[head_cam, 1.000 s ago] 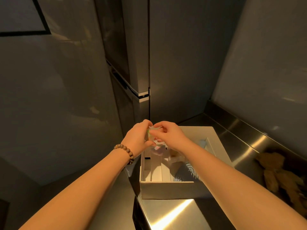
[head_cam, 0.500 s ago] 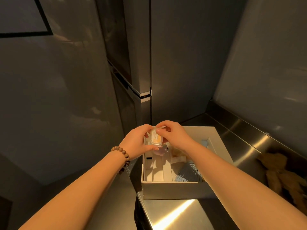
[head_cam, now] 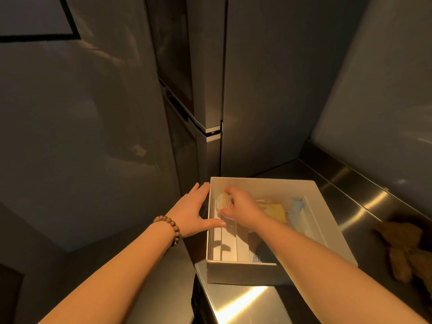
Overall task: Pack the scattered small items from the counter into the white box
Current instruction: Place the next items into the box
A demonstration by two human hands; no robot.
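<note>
Currently my right hand [head_cam: 238, 206] is inside the white box [head_cam: 268, 274], over its far-left corner, fingers curled round a small clear tub [head_cam: 223, 201] w/ an orange-and-white label; the tub is blurred, can't tell if it touches the box floor. My left hand [head_cam: 195, 211] is flat and wide, fingers straight along the outside of the box's left wall, thumb across the rim, holding nothing. Bead bracelet [head_cam: 169, 228] on the left wrist. Box sits at the left end of the steel counter [head_cam: 245, 305], near edge approx. parallel to the counter front. Inside: white divider strips on the left, a yellow packet [head_cam: 275, 211] just right of my right hand, sth pale blue [head_cam: 295, 206] beside that at the far right, a dark item under my forearm that I can't identify. A brown plush toy [head_cam: 406, 251] lies on the counter, right of the box and apart from it. Tall dark cabinet [head_cam: 205, 78] stands behind the box.
</note>
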